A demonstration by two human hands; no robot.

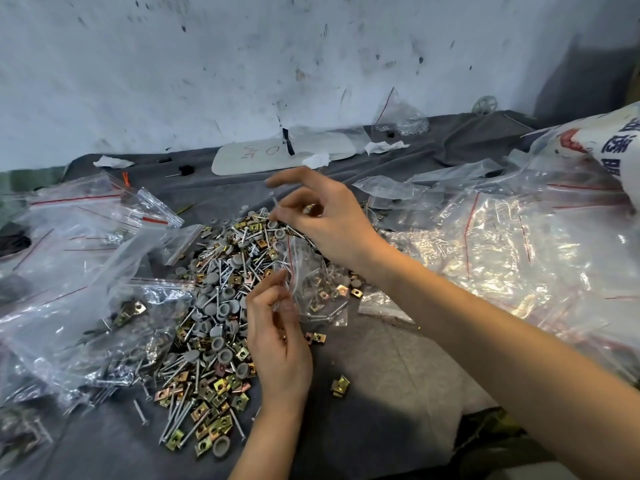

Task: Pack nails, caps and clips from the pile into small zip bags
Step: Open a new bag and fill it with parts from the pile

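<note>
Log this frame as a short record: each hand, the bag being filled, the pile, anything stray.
left hand: pinches the bag's edge
right hand: pinches a thin piece, probably a nail, above the bag; blurred
bag: small, clear, some clips and nails already inside
pile: nails, grey caps and brass clips mixed on grey cloth
stray: one clip alone on the cloth, right of the left wrist
</note>
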